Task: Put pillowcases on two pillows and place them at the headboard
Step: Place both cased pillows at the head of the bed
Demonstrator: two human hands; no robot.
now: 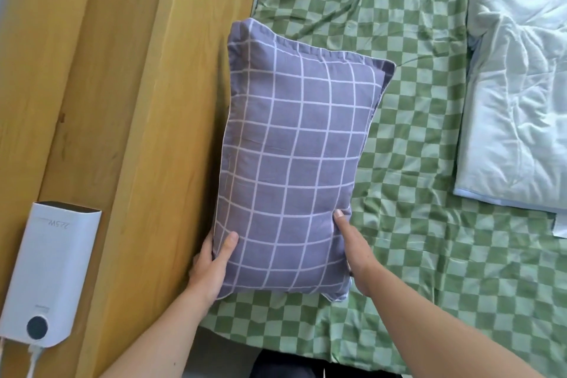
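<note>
Gripping the cased purple grid-patterned pillow [288, 156] at the bed's headboard edge, left hand [211, 267] and right hand [352, 252] are placing it; no second pillow is showing.

you have one view only, from your head, looking steeply down and close over the bed [414, 224], the wooden headboard [122, 101] along its left, your forearms entering from below.
</note>
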